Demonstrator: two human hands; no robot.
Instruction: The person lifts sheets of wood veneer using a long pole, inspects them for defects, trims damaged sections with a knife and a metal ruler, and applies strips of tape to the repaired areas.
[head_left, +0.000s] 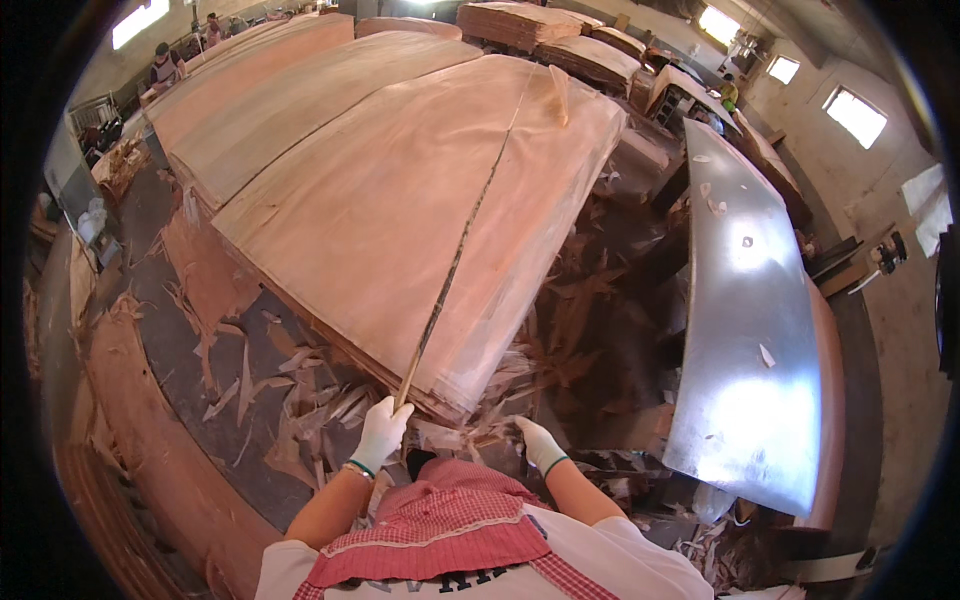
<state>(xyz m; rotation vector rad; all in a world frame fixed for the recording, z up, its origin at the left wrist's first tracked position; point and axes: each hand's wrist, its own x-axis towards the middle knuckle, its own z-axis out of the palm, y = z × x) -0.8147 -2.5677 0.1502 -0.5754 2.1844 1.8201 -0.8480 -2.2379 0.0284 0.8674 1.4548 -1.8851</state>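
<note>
Workshop w/ scrap-strewn floor (150, 220), 3 bright windows (855, 116) on rt. wall (850, 195), 1 shiny metal worktop (745, 350) below. Of 2 gloved hands, L hand (380, 435) grips 1 thin stick (404, 384) at near edge of big wood-sheet stack (350, 225), dark line (463, 250) running on up its top; R hand (541, 446) by scraps (490, 430), fingers curled, can't tell if gripping. At least 3 co-workers (165, 68), bkgd.
</note>
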